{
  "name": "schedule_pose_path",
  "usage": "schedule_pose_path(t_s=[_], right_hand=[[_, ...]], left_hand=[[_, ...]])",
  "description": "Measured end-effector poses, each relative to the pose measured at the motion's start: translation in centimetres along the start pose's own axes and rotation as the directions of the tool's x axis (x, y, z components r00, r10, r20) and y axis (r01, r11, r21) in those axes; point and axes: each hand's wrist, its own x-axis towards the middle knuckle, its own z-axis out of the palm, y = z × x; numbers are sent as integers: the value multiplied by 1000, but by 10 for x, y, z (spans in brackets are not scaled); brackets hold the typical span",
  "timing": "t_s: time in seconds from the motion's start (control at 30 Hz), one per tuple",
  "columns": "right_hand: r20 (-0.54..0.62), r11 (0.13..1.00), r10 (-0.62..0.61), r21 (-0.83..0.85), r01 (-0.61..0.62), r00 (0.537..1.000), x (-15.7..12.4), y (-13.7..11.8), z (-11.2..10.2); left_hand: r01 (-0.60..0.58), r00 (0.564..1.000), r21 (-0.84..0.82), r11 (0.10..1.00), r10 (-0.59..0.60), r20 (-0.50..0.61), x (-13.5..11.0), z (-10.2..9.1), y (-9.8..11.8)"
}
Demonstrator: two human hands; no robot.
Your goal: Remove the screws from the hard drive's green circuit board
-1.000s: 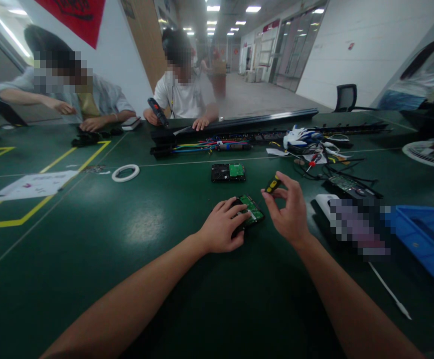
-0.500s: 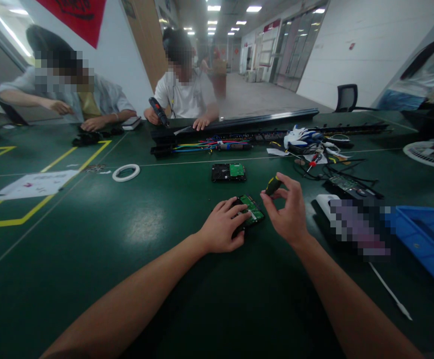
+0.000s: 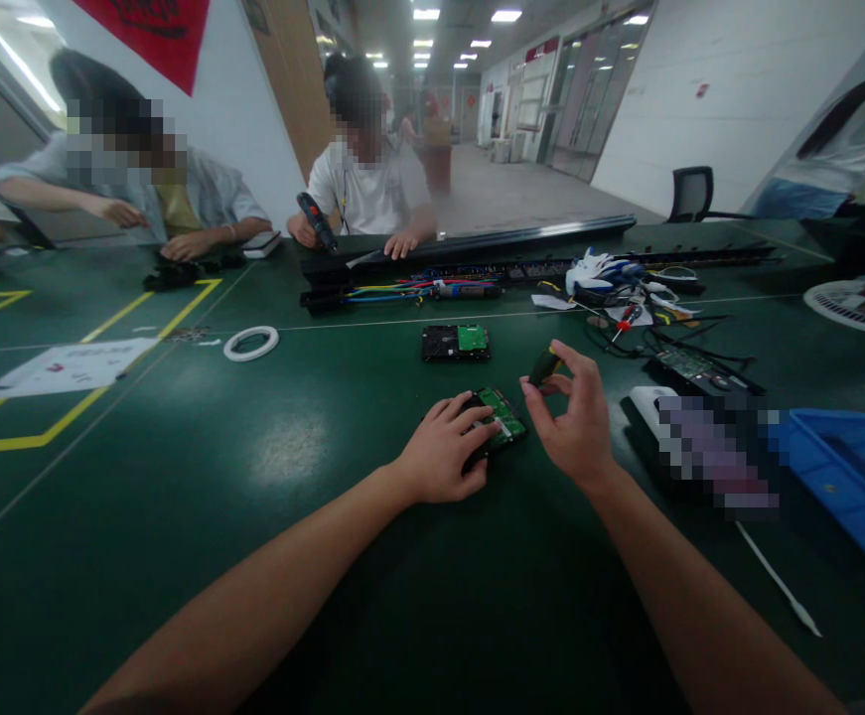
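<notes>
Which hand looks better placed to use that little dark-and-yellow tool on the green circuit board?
Right, I'd judge. The right hand holds the tool close to the circuit board, while the left hand lies partly across it.

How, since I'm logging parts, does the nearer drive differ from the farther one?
The nearer drive is partly covered by the left hand; the farther drive has no hand on it. The nearer drive lies askew in the view, while the farther drive lies nearly square to it. Both rest on the green table and show black parts and a green circuit board.
</notes>
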Motion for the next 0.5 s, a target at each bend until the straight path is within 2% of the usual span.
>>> schedule_pose_path(t_s=[0.1, 0.3, 0.5], right_hand=[[-2, 1000, -18, -1, 18, 1000, 0, -1, 0], [48, 993, 11, 113, -16, 999, -2, 2, 1], [49, 988, 33, 147, -40, 998, -3, 4, 2]], left_hand=[[-3, 1000, -2, 1000, 3, -2, 0, 0, 0], [-4, 1000, -9, 1000, 4, 6, 1, 0, 0], [-4, 1000, -6, 1000, 4, 3, 1, -1, 0]])
